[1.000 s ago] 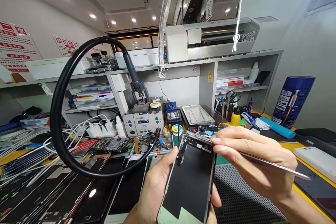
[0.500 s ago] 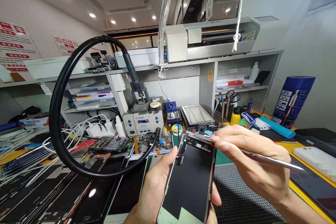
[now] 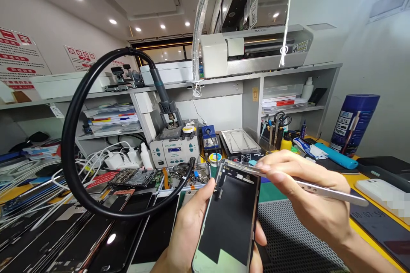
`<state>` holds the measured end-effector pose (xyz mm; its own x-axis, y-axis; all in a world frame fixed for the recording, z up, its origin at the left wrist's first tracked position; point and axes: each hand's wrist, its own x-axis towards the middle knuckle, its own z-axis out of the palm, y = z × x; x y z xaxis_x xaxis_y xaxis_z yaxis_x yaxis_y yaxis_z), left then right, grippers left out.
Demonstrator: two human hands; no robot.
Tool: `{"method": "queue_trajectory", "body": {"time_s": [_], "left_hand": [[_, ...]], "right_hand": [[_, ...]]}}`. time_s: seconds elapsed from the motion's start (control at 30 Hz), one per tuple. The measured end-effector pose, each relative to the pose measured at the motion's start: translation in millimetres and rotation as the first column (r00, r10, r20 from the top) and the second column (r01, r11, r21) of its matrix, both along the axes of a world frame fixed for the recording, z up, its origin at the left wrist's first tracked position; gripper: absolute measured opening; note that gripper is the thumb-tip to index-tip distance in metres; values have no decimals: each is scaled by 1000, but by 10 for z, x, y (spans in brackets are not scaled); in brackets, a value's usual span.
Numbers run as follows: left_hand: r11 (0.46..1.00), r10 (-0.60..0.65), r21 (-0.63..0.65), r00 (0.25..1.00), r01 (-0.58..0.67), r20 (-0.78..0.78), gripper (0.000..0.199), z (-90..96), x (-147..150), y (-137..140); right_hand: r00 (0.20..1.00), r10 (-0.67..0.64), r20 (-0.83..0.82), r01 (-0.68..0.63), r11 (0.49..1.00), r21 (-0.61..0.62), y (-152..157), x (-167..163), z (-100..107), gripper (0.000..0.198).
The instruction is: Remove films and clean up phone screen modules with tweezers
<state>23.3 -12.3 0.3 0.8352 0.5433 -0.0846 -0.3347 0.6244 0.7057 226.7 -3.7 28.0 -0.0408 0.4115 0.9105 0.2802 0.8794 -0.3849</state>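
Note:
My left hand (image 3: 192, 217) is wrapped round a phone screen (image 3: 230, 217), thumb on its left edge and fingers round the right. The screen's black and pale-green back faces me, tilted, with small metal parts and a short flex piece near its upper end. Between the thumb and fingers of my right hand (image 3: 307, 192) is a pair of metal tweezers (image 3: 329, 194), its rear end pointing right. The tips reach the top edge of the screen, and I cannot make out whether they grip anything there.
At left lie several phone screens (image 3: 124, 234) beneath a looped black hose (image 3: 68, 149). Behind stand a hot-air station (image 3: 174, 151), a tray of small parts (image 3: 198, 175) and a heating plate (image 3: 240, 140). A dark perforated mat (image 3: 288, 230) lies below my right hand, a phone with a timer (image 3: 378, 226) farther right.
The rear end of the tweezers has turned, showing more of their flat side. The screen and both hands have shifted slightly left in view.

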Motion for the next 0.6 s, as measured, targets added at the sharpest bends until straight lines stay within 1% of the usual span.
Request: {"method": "queue_trajectory", "body": {"time_s": [0.07, 0.13, 0.2, 0.27, 0.3, 0.33, 0.37, 0.4, 0.47, 0.53, 0.6], "left_hand": [[1000, 6, 8, 1000, -6, -2, 107, 4, -5, -5], [1000, -11, 19, 1000, 11, -11, 104, -10, -15, -3], [999, -34, 28, 999, 35, -35, 99, -45, -33, 10], [997, -69, 38, 995, 72, -70, 96, -93, -56, 34], [994, -99, 40, 991, 103, -90, 97, -119, -69, 48], [989, -136, 37, 985, 141, -110, 99, -143, -82, 64], [983, -176, 32, 976, 181, -127, 102, -166, -93, 80], [975, -213, 26, 967, 219, -137, 105, -186, -101, 94], [960, -275, 10, 948, 280, -158, 106, -213, -105, 114], [948, -311, 10, 935, 317, -169, 105, -214, -89, 119], [951, -305, 8, 939, 310, -158, 101, -176, -67, 117]], "right_hand": [[994, -11, -107, 5, 998, -62, 27, 27, -3, 16], [966, -48, -255, 6, 986, -164, 84, 50, 4, 20], [932, -67, -357, -18, 973, -230, 155, 70, 23, 34], [929, -46, -368, -58, 962, -266, 214, 89, 49, 51], [939, -29, -343, -80, 952, -297, 234, 99, 61, 56], [956, -1, -294, -108, 928, -356, 245, 112, 71, 58], [972, 46, -232, -145, 890, -431, 249, 125, 78, 58], [980, 108, -169, -181, 842, -509, 247, 139, 82, 57], [966, 249, -63, -232, 737, -635, 235, 164, 83, 54], [931, 366, -5, -258, 646, -719, 224, 179, 78, 47], [901, 433, 14, -265, 578, -772, 224, 184, 73, 39]]}}
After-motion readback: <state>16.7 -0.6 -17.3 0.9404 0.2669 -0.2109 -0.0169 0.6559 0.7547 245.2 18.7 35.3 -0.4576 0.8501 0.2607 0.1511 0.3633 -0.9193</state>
